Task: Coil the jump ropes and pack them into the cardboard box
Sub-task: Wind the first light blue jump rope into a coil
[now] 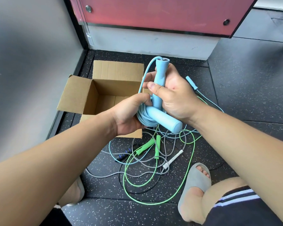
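**Blue rope coiled in both hands beside the open box**

The person holds a blue jump rope in the air with both hands, just in front of the cardboard box and slightly to its right. The left hand has its grip closed round the coiled cord, fingers curled over the top of the bundle and palm beneath it. The right hand has its grip wrapped round the upright handle, thumb pressed across the front; a loop of cord runs from that handle's top end down to the coil. The rope's second handle lies slanted across the coil, its rounded end pointing toward the camera, below the right hand.

The cardboard box stands on the speckled black floor in a corner, its flaps folded open and its inner bottom in view.

On the floor below the hands lies a tangle of other ropes: two green handles with bright green cord, a white handle with grey cord, a black handle with blue bands, and a thin pale-blue handle to the right of the right hand. A foot in a grey sandal rests beside the tangle.
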